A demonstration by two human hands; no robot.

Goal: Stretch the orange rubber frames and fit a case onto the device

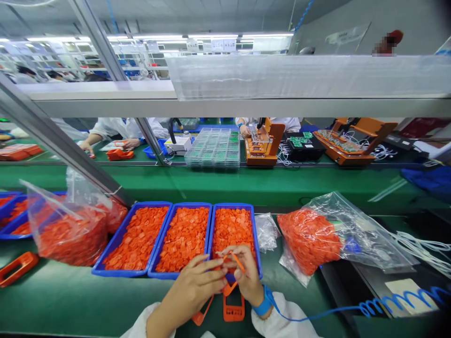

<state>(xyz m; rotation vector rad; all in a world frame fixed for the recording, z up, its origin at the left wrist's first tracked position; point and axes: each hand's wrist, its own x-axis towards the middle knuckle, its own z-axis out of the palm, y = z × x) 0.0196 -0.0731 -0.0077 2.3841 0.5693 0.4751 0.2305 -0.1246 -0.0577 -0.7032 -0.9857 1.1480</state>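
Observation:
Both hands meet over the near edge of the rightmost parts tray. My left hand (193,287) has its fingers closed together on an orange plastic frame (238,262). My right hand (248,277), with a blue wrist strap (263,301), pinches the same frame from the right side. Fingers cover much of the frame. Beneath the hands, an orange plastic housing (234,313) with a window lies on the green bench, and a second orange housing (199,318) lies partly under my left hand. Three blue trays (152,271) hold many small orange parts (188,230).
Bags of orange parts stand left (72,237) and right (310,239) of the trays. An orange housing (17,268) lies far left. A coiled blue cord (387,300) runs right from my wrist. Beyond the green conveyor (211,185), co-workers' hands work near orange fixtures (262,157).

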